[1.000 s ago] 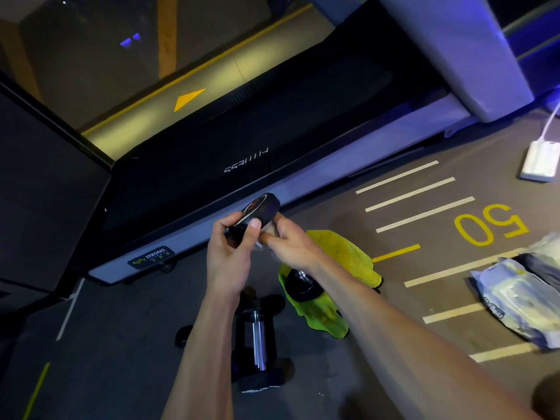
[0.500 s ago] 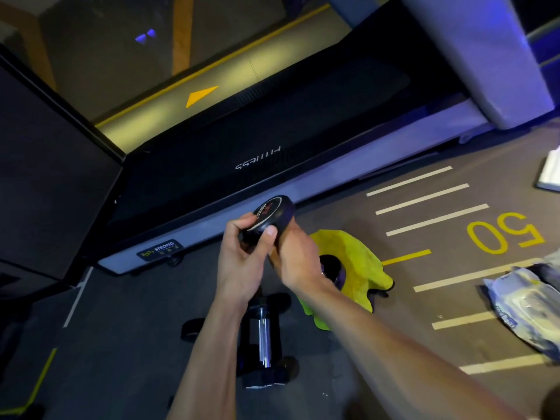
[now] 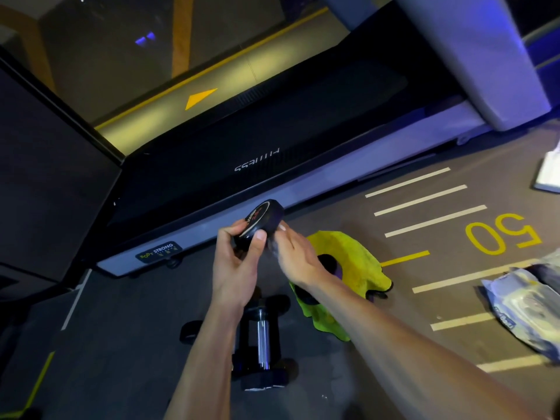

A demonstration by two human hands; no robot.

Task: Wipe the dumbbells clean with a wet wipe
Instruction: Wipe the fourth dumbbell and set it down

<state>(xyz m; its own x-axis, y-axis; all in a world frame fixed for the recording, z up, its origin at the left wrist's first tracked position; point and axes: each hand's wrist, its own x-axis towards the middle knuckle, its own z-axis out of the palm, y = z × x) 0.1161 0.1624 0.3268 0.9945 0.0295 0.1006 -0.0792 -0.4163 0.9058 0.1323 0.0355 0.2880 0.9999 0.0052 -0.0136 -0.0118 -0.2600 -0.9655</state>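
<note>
— While the left hand (image 3: 239, 262) is gripping the dumbbell (image 3: 260, 222) up over the floor (image 3: 121, 344), what is the right hand (image 3: 298, 259) doing?
— Rubbing its side, fingers loose; any wipe is hidden. Next it probably needs turning.

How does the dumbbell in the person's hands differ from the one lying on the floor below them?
The held dumbbell is raised off the floor, gripped by the left hand with the right hand against it; the floor dumbbell lies untouched. The held one shows its round labelled end face and its handle is hidden; the floor one shows its bare chrome handle. Both have black heads.
</note>
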